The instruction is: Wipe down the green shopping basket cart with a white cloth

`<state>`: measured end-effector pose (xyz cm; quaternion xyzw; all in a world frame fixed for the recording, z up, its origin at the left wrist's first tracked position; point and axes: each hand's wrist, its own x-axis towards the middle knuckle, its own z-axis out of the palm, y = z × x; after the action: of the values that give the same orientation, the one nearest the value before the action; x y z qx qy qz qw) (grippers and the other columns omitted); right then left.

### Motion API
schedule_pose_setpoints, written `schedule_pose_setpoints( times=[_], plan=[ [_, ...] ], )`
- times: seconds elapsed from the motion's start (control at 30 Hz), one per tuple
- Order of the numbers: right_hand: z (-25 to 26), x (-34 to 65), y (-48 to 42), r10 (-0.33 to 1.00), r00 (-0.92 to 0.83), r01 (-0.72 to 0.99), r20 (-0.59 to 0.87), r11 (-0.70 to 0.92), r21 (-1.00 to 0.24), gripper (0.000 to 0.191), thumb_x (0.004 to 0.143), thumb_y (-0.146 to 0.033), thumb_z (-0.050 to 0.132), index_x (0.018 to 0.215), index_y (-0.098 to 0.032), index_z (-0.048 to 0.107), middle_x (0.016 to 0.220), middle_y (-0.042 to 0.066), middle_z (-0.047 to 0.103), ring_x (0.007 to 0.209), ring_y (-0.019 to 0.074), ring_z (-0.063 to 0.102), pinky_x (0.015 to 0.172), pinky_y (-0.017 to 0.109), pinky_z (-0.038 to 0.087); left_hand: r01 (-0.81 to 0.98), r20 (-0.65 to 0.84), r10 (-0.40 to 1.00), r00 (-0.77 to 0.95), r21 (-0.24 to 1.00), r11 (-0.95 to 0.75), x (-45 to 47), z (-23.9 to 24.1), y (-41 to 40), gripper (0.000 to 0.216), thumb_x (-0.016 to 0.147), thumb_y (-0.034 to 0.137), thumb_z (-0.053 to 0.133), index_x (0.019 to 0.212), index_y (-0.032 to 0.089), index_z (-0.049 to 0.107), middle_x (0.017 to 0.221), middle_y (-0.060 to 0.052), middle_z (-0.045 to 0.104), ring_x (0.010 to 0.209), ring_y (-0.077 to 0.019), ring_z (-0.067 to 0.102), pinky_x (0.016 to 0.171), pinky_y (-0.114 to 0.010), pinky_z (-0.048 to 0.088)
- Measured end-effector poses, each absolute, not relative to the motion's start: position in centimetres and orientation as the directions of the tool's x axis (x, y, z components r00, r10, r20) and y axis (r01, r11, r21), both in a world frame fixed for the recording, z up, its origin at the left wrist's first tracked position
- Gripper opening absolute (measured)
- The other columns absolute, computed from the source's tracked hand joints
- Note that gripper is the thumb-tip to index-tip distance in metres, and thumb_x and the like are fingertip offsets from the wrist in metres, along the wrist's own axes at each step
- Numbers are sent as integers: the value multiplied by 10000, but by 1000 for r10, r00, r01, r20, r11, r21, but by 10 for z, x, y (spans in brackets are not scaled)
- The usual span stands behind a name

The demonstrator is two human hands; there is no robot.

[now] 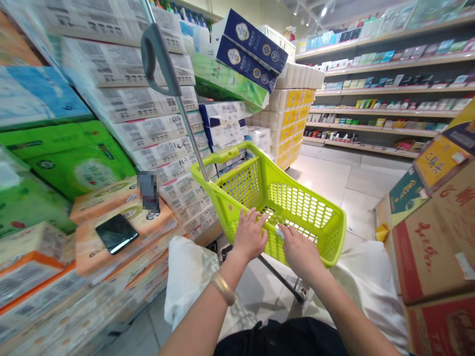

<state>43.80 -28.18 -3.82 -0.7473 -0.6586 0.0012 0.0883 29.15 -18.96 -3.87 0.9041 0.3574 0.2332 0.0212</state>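
A lime green shopping basket (222, 190) on wheels stands on the floor in front of me, tilted, with its grey pull handle (158, 57) raised at upper left. My left hand (249, 235) rests on the basket's near rim, fingers spread, a gold bangle on the wrist. My right hand (299, 249) is beside it at the rim, fingers pinched on a small white object (279, 232) that I cannot identify. The basket looks empty inside.
Stacked tissue and paper packs (122, 109) fill the left side, with a black phone (116, 232) lying on an orange pack. Cardboard cartons (434, 232) stand at right. Product shelves (378, 89) line the far wall across a tiled aisle floor (352, 183).
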Motion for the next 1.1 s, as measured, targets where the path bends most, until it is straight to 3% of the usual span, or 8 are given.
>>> schedule_pose_setpoints(
  times=[0.17, 0.37, 0.5, 0.67, 0.93, 1.03, 1.1],
  plan=[
    [-31, 439, -279, 998, 30, 974, 49, -19, -224, 466, 904, -207, 409, 1367, -213, 458, 1264, 95, 611, 971, 193, 653, 786, 264, 469, 635, 432, 642, 633, 185, -750, 280, -33, -175, 279, 928, 361, 473, 1142, 266, 626, 1055, -49, 589, 1136, -240, 494, 1162, -562, 183],
    [-50, 445, -308, 997, 38, 953, 69, -16, -303, 408, 943, -272, 394, 1334, -207, 492, 1243, 124, 600, 976, 208, 650, 805, 290, 484, 636, 442, 655, 612, 217, -741, 269, -38, -159, 240, 931, 363, 488, 1049, 263, 670, 1007, -45, 571, 1107, -231, 488, 1147, -559, 222],
    [-52, 432, -297, 997, 14, 952, 71, 9, -305, 450, 932, -213, 386, 1377, -172, 441, 1234, 145, 581, 996, 208, 630, 833, 301, 481, 624, 475, 639, 605, 217, -751, 269, -42, -155, 228, 926, 364, 499, 976, 262, 697, 956, -44, 557, 1057, -222, 486, 1136, -544, 250],
    [-55, 421, -271, 989, -50, 951, 136, 89, -296, 478, 927, -181, 365, 1403, -154, 404, 1299, 149, 540, 1161, 234, 547, 970, 361, 442, 632, 490, 626, 607, 180, -753, 269, -40, -157, 255, 940, 360, 466, 935, 248, 696, 930, -44, 551, 1021, -216, 484, 1125, -531, 268],
    [-74, 444, -312, 998, 6, 943, 61, 15, -333, 457, 940, -221, 354, 1389, -161, 420, 1286, 160, 553, 1081, 227, 604, 892, 338, 474, 706, 459, 684, 567, 158, -691, 278, -32, -171, 246, 927, 303, 470, 847, 215, 686, 967, -63, 595, 1096, -235, 493, 1141, -535, 241],
    [-64, 438, -306, 1000, 6, 951, 10, -2, -308, 467, 938, -210, 360, 1398, -144, 407, 1273, 167, 563, 1069, 224, 611, 880, 316, 470, 646, 461, 651, 603, 197, -738, 291, -38, -187, 237, 930, 264, 450, 881, 219, 678, 1074, -56, 611, 1169, -225, 471, 1152, -527, 230],
    [-57, 431, -294, 1000, -11, 956, -9, 8, -292, 479, 936, -200, 362, 1411, -143, 389, 1267, 169, 568, 1057, 221, 617, 869, 308, 469, 629, 458, 649, 607, 222, -745, 297, -44, -195, 264, 943, 261, 420, 858, 217, 665, 1014, -44, 619, 1121, -212, 490, 1149, -522, 241]
  ],
)
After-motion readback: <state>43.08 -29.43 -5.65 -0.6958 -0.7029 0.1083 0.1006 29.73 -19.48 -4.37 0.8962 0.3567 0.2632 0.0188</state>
